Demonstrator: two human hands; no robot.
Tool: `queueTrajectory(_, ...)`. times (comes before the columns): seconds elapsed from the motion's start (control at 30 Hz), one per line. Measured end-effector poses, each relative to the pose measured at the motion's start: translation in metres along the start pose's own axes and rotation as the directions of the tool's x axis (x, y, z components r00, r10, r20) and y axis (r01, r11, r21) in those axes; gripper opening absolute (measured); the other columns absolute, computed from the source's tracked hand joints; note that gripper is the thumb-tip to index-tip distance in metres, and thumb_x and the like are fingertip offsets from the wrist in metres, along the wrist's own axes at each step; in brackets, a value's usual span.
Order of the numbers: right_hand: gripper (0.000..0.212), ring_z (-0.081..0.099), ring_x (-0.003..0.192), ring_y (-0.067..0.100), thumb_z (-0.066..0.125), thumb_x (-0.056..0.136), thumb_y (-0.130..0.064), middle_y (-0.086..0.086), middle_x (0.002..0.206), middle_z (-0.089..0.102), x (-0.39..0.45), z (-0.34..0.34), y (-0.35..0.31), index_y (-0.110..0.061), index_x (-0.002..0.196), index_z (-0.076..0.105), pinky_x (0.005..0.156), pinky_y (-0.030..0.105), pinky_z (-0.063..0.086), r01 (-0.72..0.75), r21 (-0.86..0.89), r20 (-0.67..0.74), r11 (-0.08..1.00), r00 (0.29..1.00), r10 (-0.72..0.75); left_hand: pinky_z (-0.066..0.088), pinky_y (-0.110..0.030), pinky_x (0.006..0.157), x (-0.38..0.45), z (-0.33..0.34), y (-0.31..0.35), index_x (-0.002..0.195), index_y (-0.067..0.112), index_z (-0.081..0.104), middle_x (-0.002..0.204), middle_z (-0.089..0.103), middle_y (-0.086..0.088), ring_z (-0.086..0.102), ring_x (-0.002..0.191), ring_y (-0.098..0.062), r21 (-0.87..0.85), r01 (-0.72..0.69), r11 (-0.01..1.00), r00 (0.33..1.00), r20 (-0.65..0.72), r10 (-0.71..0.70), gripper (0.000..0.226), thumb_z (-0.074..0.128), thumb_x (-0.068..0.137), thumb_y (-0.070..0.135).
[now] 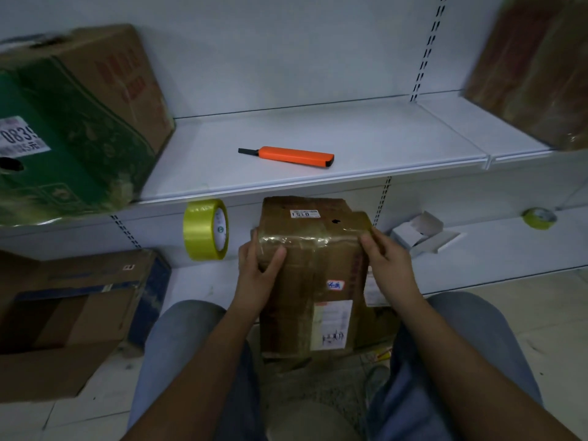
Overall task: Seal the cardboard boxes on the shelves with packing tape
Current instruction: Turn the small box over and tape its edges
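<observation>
A brown cardboard box (pixel 313 275) with labels and a shiny strip of tape across its upper edge stands upright between my knees. My left hand (pixel 259 272) grips its upper left corner, thumb lying on the taped front face. My right hand (pixel 389 265) holds the upper right edge, fingers curled over the side. A yellow roll of packing tape (pixel 206 229) stands on edge on the lower shelf, just left of the box. An orange utility knife (pixel 292 156) lies on the upper shelf (pixel 366 144) behind the box.
A green and brown box (pixel 73 122) sits at the left of the upper shelf, another brown box (pixel 534 68) at the right. An open box (pixel 70 316) lies on the floor at left. A small white carton (pixel 420 233) and a second tape roll (pixel 540 218) rest on the lower shelf.
</observation>
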State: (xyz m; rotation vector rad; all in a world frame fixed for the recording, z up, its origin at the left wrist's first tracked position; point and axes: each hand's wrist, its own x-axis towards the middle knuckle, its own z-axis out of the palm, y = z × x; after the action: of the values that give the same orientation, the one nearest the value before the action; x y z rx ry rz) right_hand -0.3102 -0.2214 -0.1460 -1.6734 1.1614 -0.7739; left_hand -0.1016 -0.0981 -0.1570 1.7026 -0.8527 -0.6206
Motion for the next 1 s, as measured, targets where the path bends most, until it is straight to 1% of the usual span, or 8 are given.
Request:
queueTrajectory(0.13, 0.063, 0.065, 0.102, 0.009, 0.061, 0.090, -0.047, -0.009, 0.115, 0.065, 0.001, 0.031, 0.001, -0.027, 0.144, 0.034, 0.081, 0.028, 0.051, -0.118, -0.031, 0.177, 0.992, 0.977, 0.122, 0.046, -0.026, 0.092, 0.017, 0.005, -0.008, 0.147, 0.026, 0.039, 0.141, 0.047, 0.000, 0.052, 0.122, -0.017, -0.075, 0.140, 0.987, 0.987, -0.066, -0.145, 0.063, 0.063, 0.092, 0.046)
queueTrajectory(0.33, 0.055, 0.057, 0.073, 0.009, 0.032, 0.097, -0.063, -0.002, 0.084, 0.064, 0.008, 0.047, 0.007, -0.016, 0.102, 0.058, 0.060, 0.024, 0.035, -0.386, -0.110, 0.151, 0.916, 0.904, 0.399, 0.045, -0.031, 0.091, 0.001, 0.018, -0.034, 0.149, 0.017, 0.028, 0.143, 0.050, -0.006, 0.054, 0.125, -0.025, 0.024, 0.366, 0.930, 0.929, 0.042, -0.367, 0.098, 0.084, 0.073, 0.043)
queueTrajectory(0.5, 0.062, 0.062, 0.076, 0.013, 0.031, 0.094, -0.068, 0.001, 0.088, 0.068, 0.013, 0.056, 0.019, -0.015, 0.101, 0.062, 0.062, 0.028, 0.041, -0.292, -0.173, 0.098, 0.941, 0.945, 0.311, 0.046, -0.027, 0.084, 0.004, 0.006, -0.036, 0.141, 0.020, 0.040, 0.121, 0.060, 0.002, 0.057, 0.098, -0.013, 0.084, 0.323, 0.943, 0.945, -0.090, -0.316, 0.082, 0.078, 0.076, 0.054)
queueTrajectory(0.57, 0.067, 0.063, 0.079, 0.017, 0.030, 0.091, -0.074, 0.002, 0.090, 0.068, 0.011, 0.059, 0.028, -0.015, 0.104, 0.059, 0.069, 0.032, 0.046, -0.306, -0.208, 0.038, 0.929, 0.947, 0.320, 0.048, -0.021, 0.076, 0.004, 0.000, -0.040, 0.137, 0.017, 0.038, 0.112, 0.059, 0.005, 0.059, 0.090, -0.007, 0.053, 0.316, 0.947, 0.948, -0.043, -0.314, 0.072, 0.078, 0.082, 0.043)
queueTrajectory(0.67, 0.065, 0.068, 0.085, 0.025, 0.036, 0.091, -0.073, 0.006, 0.092, 0.070, 0.014, 0.061, 0.040, -0.014, 0.104, 0.061, 0.085, 0.046, 0.055, -0.363, -0.138, -0.010, 0.921, 0.931, 0.365, 0.051, -0.017, 0.072, -0.003, -0.006, -0.046, 0.134, 0.018, 0.042, 0.123, 0.061, -0.002, 0.060, 0.092, -0.001, 0.025, 0.285, 0.958, 0.957, 0.050, -0.286, 0.055, 0.073, 0.089, 0.029)
queueTrajectory(0.83, 0.027, 0.071, 0.086, 0.024, 0.060, 0.095, -0.038, 0.005, 0.096, 0.073, 0.014, 0.094, 0.028, -0.020, 0.115, 0.062, 0.082, 0.043, 0.057, -0.439, 0.019, 0.229, 0.898, 0.877, 0.424, 0.052, -0.040, 0.098, -0.005, -0.036, -0.064, 0.147, 0.029, 0.027, 0.137, 0.055, -0.007, 0.062, 0.109, -0.024, -0.155, 0.527, 0.836, 0.849, 0.148, -0.508, 0.073, 0.065, 0.090, 0.051)
queueTrajectory(0.9, 0.036, 0.071, 0.089, 0.024, 0.063, 0.094, -0.031, 0.005, 0.102, 0.072, 0.015, 0.108, 0.018, -0.021, 0.127, 0.055, 0.076, 0.039, 0.057, -0.473, 0.093, 0.312, 0.876, 0.849, 0.426, 0.054, -0.046, 0.097, -0.005, -0.052, -0.067, 0.148, 0.036, 0.024, 0.136, 0.055, -0.007, 0.063, 0.110, -0.027, -0.198, 0.616, 0.763, 0.786, 0.220, -0.578, 0.075, 0.063, 0.088, 0.058)
queueTrajectory(1.0, 0.054, 0.068, 0.101, 0.025, 0.065, 0.093, -0.031, 0.001, 0.111, 0.069, 0.018, 0.127, 0.014, -0.032, 0.140, 0.039, 0.092, 0.047, 0.054, -0.479, 0.116, 0.458, 0.870, 0.803, 0.381, 0.061, -0.049, 0.079, -0.004, -0.078, -0.067, 0.141, 0.045, 0.030, 0.133, 0.055, -0.001, 0.063, 0.106, -0.026, -0.220, 0.632, 0.743, 0.774, 0.218, -0.594, 0.058, 0.060, 0.092, 0.055)
